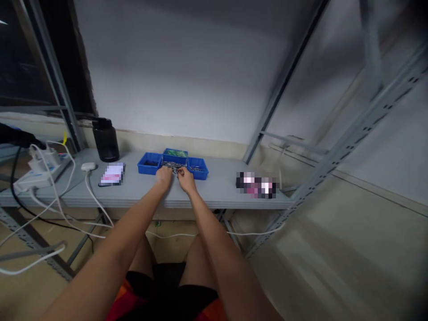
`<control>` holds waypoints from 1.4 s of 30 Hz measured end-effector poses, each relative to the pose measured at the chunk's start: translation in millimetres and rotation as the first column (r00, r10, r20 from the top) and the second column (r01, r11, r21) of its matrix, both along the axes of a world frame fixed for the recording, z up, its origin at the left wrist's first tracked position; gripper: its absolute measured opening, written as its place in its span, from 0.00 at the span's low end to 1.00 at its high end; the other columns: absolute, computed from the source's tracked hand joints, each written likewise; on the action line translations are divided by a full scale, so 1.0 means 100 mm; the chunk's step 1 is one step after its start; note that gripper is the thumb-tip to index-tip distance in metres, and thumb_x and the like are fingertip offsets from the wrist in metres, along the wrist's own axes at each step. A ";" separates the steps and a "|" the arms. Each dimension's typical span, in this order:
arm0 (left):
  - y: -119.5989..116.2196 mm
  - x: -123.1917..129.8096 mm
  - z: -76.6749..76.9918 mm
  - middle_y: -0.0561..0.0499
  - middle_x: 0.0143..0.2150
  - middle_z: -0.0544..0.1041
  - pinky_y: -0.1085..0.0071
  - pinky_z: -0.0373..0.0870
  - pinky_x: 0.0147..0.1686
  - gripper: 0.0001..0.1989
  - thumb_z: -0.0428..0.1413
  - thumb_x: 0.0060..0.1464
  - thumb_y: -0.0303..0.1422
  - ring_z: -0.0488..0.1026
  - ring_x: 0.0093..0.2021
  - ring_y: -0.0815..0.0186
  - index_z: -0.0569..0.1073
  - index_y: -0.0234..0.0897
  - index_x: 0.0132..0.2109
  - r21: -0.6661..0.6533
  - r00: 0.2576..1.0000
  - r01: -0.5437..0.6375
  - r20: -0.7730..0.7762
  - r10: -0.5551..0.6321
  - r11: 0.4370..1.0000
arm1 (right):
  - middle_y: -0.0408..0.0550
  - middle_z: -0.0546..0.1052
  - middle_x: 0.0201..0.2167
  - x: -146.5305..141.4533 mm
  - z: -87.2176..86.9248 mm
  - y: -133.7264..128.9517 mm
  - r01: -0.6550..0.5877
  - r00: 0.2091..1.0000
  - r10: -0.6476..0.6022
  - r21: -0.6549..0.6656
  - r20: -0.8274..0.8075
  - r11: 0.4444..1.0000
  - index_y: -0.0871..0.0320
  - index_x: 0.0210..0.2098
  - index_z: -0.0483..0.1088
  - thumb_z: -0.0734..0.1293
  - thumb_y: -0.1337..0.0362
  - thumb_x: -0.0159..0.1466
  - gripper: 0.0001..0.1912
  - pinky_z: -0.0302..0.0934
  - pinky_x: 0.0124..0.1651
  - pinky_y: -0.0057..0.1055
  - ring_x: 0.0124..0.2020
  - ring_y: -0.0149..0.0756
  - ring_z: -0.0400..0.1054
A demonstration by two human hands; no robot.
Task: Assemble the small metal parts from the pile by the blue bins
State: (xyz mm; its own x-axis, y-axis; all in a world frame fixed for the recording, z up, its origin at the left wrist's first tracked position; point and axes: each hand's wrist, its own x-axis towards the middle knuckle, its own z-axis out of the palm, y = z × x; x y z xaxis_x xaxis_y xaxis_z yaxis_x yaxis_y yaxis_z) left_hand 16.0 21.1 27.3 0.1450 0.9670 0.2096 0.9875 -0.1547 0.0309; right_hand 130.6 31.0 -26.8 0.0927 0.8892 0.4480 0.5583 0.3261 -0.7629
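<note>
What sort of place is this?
Probably a workshop or storeroom corner: a metal shelf serves as the bench, blue bins hold small parts, and a power strip sits at left.

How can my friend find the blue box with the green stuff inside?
Find the grey shelf along the wall, then the blue boxes right of the black jar. The back box sits nearest the wall; unlike its neighbours, it holds green stuff.

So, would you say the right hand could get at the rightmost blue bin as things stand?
Probably yes: the right hand is near the blue bin, whose open top looks unobstructed.
</note>
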 end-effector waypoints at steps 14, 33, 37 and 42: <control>0.09 -0.12 -0.13 0.33 0.46 0.79 0.65 0.73 0.46 0.18 0.44 0.60 0.21 0.78 0.47 0.55 0.77 0.30 0.46 0.051 0.990 0.018 0.137 -0.025 0.999 | 0.45 0.78 0.32 0.00 0.01 -0.01 -0.001 1.000 0.001 -0.017 0.023 1.000 0.55 0.39 0.72 0.61 0.71 0.63 0.10 0.63 0.45 0.31 0.35 0.35 0.72; 0.12 -0.37 -0.43 0.41 0.40 0.82 0.67 0.71 0.45 0.09 0.57 0.51 0.28 0.78 0.41 0.60 0.78 0.31 0.40 0.167 0.534 0.121 0.820 -0.206 0.978 | 0.46 0.81 0.35 -0.03 0.03 -0.05 -0.107 0.994 0.107 -0.011 0.028 0.994 0.57 0.33 0.76 0.66 0.67 0.62 0.06 0.64 0.46 0.30 0.38 0.35 0.73; 0.10 -0.37 -0.40 0.41 0.40 0.82 0.67 0.71 0.44 0.09 0.57 0.52 0.29 0.78 0.40 0.60 0.79 0.31 0.40 0.164 0.531 0.105 0.825 -0.195 0.981 | 0.44 0.80 0.33 -0.02 0.02 -0.04 -0.124 0.992 0.124 -0.011 0.015 0.992 0.56 0.32 0.76 0.65 0.66 0.62 0.06 0.64 0.44 0.29 0.36 0.34 0.73; 0.05 -0.35 -0.36 0.42 0.38 0.82 0.67 0.70 0.43 0.11 0.55 0.55 0.32 0.77 0.39 0.59 0.80 0.31 0.38 0.150 0.560 0.165 0.799 -0.218 0.975 | 0.44 0.79 0.30 -0.01 0.01 -0.02 -0.102 0.995 0.102 0.003 -0.015 0.995 0.56 0.34 0.75 0.63 0.65 0.63 0.08 0.63 0.42 0.28 0.33 0.33 0.72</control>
State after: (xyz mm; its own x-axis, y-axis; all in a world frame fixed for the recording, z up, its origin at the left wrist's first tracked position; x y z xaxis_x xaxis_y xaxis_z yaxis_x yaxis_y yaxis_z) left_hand -19.4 26.5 -8.4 0.0705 0.9211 0.3829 0.5029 -0.3644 0.7838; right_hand 130.0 28.9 -26.2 0.0085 0.8934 0.4493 0.5106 0.3824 -0.7701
